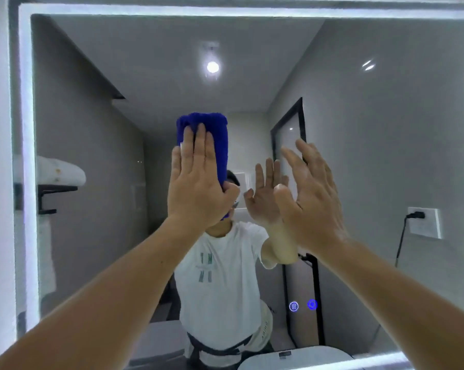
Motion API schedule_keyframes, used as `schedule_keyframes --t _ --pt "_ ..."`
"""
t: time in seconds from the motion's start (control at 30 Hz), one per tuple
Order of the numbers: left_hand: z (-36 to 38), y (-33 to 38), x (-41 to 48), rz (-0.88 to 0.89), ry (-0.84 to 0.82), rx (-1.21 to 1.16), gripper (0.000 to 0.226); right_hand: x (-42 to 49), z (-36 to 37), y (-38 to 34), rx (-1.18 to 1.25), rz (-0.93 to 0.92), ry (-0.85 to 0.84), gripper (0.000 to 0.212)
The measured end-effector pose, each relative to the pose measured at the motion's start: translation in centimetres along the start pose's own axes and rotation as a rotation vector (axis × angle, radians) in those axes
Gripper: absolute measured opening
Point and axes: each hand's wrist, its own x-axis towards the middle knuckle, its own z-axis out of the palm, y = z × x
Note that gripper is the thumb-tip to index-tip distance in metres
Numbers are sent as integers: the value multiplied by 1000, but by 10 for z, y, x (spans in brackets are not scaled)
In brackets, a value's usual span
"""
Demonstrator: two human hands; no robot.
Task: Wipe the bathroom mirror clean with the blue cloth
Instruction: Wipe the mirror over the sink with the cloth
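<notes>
The bathroom mirror (372,156) fills the view, with a lit white band around its edge. A folded blue cloth (212,124) lies flat against the glass near the middle. My left hand (196,182) presses it to the mirror with straight fingers, the thumb hooked at the cloth's right side. My right hand (311,193) is raised beside it to the right, fingers straight and spread, holding nothing; whether its fingertips touch the glass I cannot tell. Both hands and a person in a white T-shirt show as reflections.
Two glowing blue touch icons (303,305) sit low on the mirror. Reflected in the glass are a towel shelf (60,177) on the left, a wall socket (423,222) with a plugged cable on the right, a dark-framed door and a ceiling light.
</notes>
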Motion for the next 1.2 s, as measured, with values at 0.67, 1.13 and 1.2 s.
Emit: schedule_keyframes --t 0.67,1.13,1.2 --pt "22 -7 -96 332 -70 135 102 -107 8 49 78 121 -169 63" --pt "64 51 -325 578 -361 77 83 -155 10 75 154 234 -166 65" --pt "57 36 -330 770 -463 145 78 -157 5 80 159 234 -173 66"
